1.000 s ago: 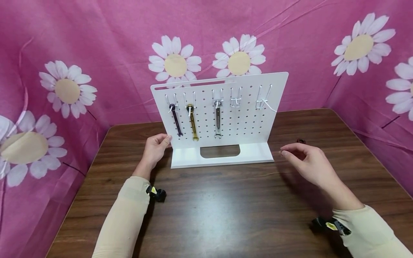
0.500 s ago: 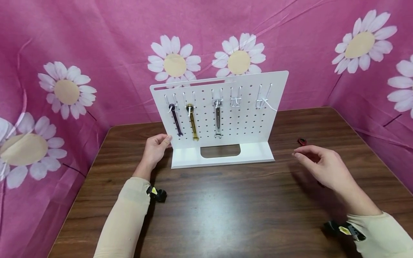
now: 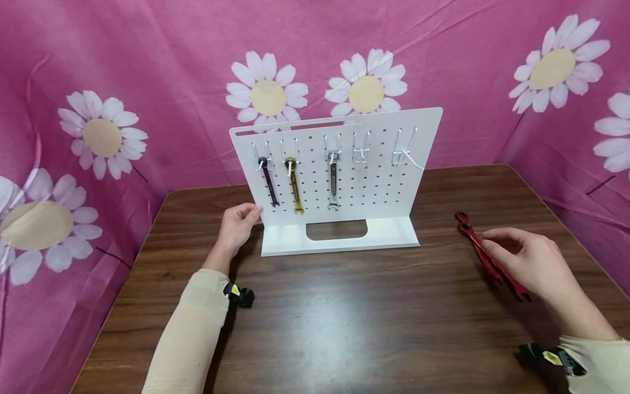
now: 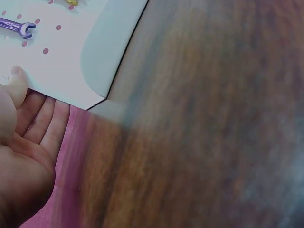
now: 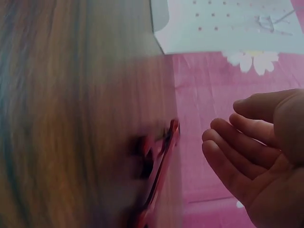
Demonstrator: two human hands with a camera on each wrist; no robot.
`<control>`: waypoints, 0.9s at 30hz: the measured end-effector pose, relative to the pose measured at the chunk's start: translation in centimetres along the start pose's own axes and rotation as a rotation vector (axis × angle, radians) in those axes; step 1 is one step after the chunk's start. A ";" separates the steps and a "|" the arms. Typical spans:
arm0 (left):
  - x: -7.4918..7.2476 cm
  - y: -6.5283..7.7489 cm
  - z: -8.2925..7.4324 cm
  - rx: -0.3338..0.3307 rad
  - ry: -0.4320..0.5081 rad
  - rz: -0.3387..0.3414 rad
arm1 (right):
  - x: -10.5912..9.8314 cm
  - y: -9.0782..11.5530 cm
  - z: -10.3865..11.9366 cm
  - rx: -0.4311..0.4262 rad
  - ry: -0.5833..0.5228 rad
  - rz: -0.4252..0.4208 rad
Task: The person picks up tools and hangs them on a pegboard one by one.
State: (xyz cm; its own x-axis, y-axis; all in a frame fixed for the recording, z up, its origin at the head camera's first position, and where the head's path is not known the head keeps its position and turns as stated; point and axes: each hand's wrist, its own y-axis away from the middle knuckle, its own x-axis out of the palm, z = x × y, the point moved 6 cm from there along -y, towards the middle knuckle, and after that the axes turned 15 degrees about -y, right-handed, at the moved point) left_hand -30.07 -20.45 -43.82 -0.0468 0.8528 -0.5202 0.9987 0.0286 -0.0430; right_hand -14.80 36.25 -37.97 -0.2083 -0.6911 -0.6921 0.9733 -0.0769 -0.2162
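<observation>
My left hand point(image 3: 235, 230) grips the left edge of a white pegboard stand point(image 3: 425, 127), thumb on the front face, fingers behind. In the left wrist view that hand point(image 4: 28, 156) is partly cut off. On the board's hooks hang a purple wrench point(image 3: 269, 183), a gold wrench point(image 3: 295, 189) and a silver wrench point(image 3: 333, 178). Right of the stand, two red wrenches lie close together on the table, the nearer red wrench point(image 3: 509, 280) partly behind my right hand point(image 3: 534, 260). The right wrist view has the right hand point(image 5: 259, 161) loosely bent, apart from the blurred wrenches.
Two more hooks, a white hook point(image 3: 361, 153) and a longer white hook point(image 3: 404, 153), carry nothing on the board's right part. The brown wooden table point(image 3: 315, 323) stretches forward of the stand. A pink daisy-print cloth point(image 3: 315, 33) hangs behind and at both sides.
My right hand has moved right and toward me from beside the stand, uncovering the red wrenches. The left hand stays on the board's edge.
</observation>
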 end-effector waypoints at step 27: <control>0.0 -0.1 0.1 -0.011 -0.005 0.008 | 1.4 -0.6 -4.8 0.152 0.134 0.230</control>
State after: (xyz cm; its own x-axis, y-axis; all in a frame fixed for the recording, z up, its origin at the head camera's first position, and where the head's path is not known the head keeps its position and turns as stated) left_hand -30.15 -20.50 -43.94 -0.0387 0.8504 -0.5247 0.9992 0.0276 -0.0290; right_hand -16.13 38.74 -42.14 0.0183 -0.6029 -0.7976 0.9975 -0.0431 0.0554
